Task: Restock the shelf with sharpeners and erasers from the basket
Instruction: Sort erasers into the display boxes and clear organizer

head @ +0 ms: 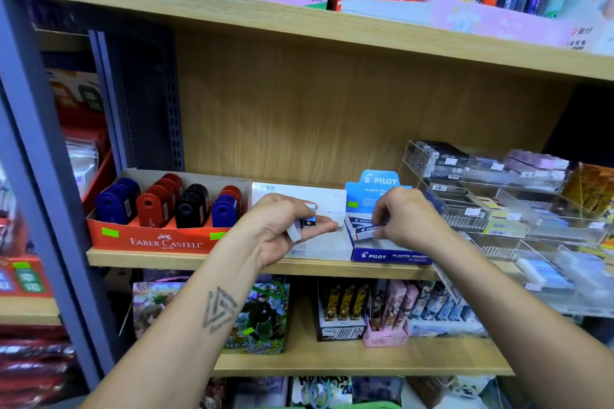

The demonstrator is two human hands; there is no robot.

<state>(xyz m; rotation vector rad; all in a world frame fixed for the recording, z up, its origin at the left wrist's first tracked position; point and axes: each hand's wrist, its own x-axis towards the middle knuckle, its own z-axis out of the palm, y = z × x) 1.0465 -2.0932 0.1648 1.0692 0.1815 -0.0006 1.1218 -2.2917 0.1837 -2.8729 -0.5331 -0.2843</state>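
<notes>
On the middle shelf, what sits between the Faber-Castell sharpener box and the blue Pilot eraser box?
In the head view, a white eraser box sits between the Faber-Castell box and the Pilot box; the left hand partly covers it.

Bright even light, edges warped, blurred

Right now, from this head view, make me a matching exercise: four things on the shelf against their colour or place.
Things:
1. Faber-Castell box
2. Pilot box
3. white box
4. eraser

Descriptions:
A. pinched by the right hand
B. orange-red, holding sharpeners
C. blue, right of the white one
D. behind the left hand

Pairs: 1-B, 2-C, 3-D, 4-A
</notes>
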